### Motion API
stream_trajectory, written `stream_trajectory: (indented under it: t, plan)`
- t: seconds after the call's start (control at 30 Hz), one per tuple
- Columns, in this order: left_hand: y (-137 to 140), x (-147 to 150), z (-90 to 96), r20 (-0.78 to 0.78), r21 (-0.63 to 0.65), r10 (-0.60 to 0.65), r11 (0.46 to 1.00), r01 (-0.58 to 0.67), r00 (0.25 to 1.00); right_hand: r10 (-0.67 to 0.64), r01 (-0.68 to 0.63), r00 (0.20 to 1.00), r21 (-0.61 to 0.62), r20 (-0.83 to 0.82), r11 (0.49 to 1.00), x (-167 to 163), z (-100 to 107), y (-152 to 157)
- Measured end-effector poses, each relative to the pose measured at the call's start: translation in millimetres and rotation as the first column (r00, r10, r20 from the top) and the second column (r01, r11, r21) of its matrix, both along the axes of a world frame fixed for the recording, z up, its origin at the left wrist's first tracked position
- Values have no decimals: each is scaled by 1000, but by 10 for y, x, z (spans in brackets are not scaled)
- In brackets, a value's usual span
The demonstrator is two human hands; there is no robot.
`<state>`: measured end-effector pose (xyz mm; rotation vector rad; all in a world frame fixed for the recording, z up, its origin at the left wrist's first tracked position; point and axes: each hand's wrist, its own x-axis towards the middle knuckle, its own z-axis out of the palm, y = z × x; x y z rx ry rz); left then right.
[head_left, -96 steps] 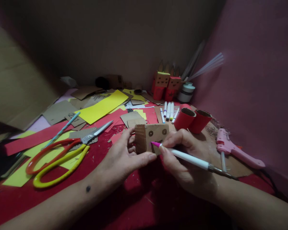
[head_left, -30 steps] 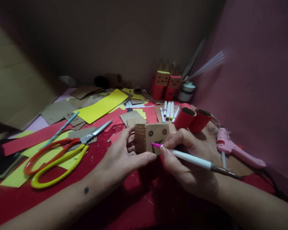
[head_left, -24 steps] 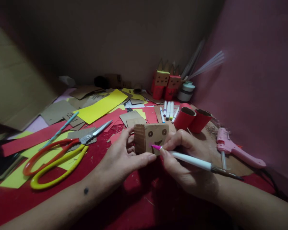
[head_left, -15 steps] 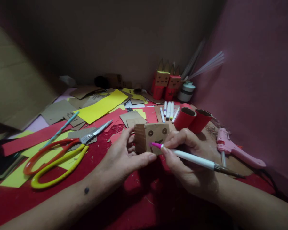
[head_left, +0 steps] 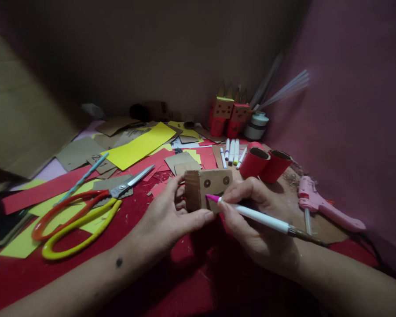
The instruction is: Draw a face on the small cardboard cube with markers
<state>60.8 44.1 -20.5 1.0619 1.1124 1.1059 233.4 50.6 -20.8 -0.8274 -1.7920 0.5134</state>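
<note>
A small cardboard box point(head_left: 193, 189) with two dark round eyes drawn on its front is in my left hand point(head_left: 174, 215), the fingers behind it and the thumb along its lower edge. My right hand point(head_left: 251, 215) pinches a white marker point(head_left: 260, 219) with a pink pointed tip. That tip meets the box's face at the left, below an eye. The marker's rear end is dark and tapers over my right wrist. My right fingers partly hide the lower right of the face.
Scissors point(head_left: 95, 198) with red and yellow handles lie left on paper and cardboard scraps. Several markers point(head_left: 231, 152), two red tubes point(head_left: 254, 163) and a pink glue gun point(head_left: 326, 207) are at right. Two box-headed figures point(head_left: 222, 116) stand behind, beside a white jar point(head_left: 256, 125).
The marker tip has shifted slightly left and up on the box's face. My right hand moved a little with it; my left hand and the box stay almost still.
</note>
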Motion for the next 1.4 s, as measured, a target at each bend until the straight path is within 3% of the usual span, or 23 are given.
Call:
stream_trajectory:
  t: [0.53, 1.0, 1.4]
  plan:
    - [8, -18, -18, -28, 11, -12, 1000, 12, 1000, 103, -103, 995, -5, -3, 995, 35, 8, 6]
    - [3, -15, -16, -11, 11, -15, 1000, 16, 1000, -13, 10, 999, -74, -30, 997, 12, 6, 12]
    - [22, -33, -36, -19, 14, -29, 999, 29, 999, -11, 11, 1000, -15, -6, 1000, -4, -8, 16]
